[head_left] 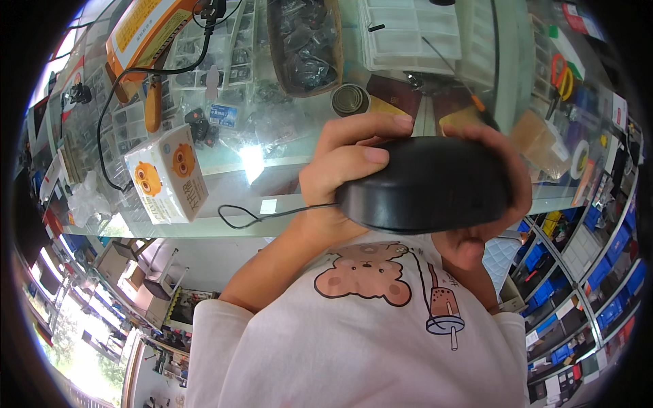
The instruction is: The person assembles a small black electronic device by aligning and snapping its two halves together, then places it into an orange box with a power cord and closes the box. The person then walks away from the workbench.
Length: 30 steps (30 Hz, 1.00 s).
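Note:
Close before me, above the near edge of the glass counter, I hold a rounded black case-like object (425, 187) with a smooth, dark surface; its exact kind does not show. My left hand (350, 160) grips its left end, thumb and fingers closed on it. Around its right end wraps my right hand (507, 173), slightly blurred, with the fingers along the far side and a fingertip under the near side. A thin black cord loop (238, 216) sticks out to the left from the object. Part of my right hand is hidden behind it.
The glass counter (224, 228) carries a white tissue pack (166, 177), an orange box (146, 30), a black cable (102, 136), a carton of bagged parts (306, 47), a roll of tape (350, 100), a screwdriver (478, 102) and orange-handled scissors (561, 78). Shelves (578, 272) with blue bins stand at right.

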Available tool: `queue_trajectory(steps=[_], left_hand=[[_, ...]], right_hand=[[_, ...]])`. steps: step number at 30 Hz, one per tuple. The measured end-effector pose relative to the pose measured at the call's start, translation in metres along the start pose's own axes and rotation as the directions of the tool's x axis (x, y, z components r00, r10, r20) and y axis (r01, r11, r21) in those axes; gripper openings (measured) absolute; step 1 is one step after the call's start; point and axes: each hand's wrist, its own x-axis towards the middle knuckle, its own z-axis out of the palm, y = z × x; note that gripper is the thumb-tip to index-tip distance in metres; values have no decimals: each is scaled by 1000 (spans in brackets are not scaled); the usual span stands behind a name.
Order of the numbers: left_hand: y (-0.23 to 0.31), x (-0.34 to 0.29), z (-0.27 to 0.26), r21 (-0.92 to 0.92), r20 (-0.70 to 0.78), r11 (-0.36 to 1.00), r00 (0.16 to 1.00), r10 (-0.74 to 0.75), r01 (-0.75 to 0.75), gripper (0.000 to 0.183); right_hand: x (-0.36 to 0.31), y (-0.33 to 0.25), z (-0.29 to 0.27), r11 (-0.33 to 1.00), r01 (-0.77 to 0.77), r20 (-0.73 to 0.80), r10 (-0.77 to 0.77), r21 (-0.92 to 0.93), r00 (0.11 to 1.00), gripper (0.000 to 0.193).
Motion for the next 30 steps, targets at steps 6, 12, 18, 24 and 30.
queue_trajectory(steps=[6,12,18,24,30], left_hand=[[-4,2,-6,21,-35,1000,999,-9,9,49],[-5,4,-16,53,5,998,1000,-13,12,52],[-6,10,-30,207,110,978,994,6,-29,61],[-3,17,-32,180,62,982,995,-77,64,99],[23,12,-7,-158,-143,839,829,-541,521,87]], right_hand=[[7,8,7,979,205,-16,-205,-26,979,87],[12,7,11,993,116,21,-116,-5,993,84],[27,-7,3,843,-425,172,389,329,905,63],[32,-19,4,458,-695,343,635,554,692,69],[21,-20,10,331,-627,253,709,705,659,79]])
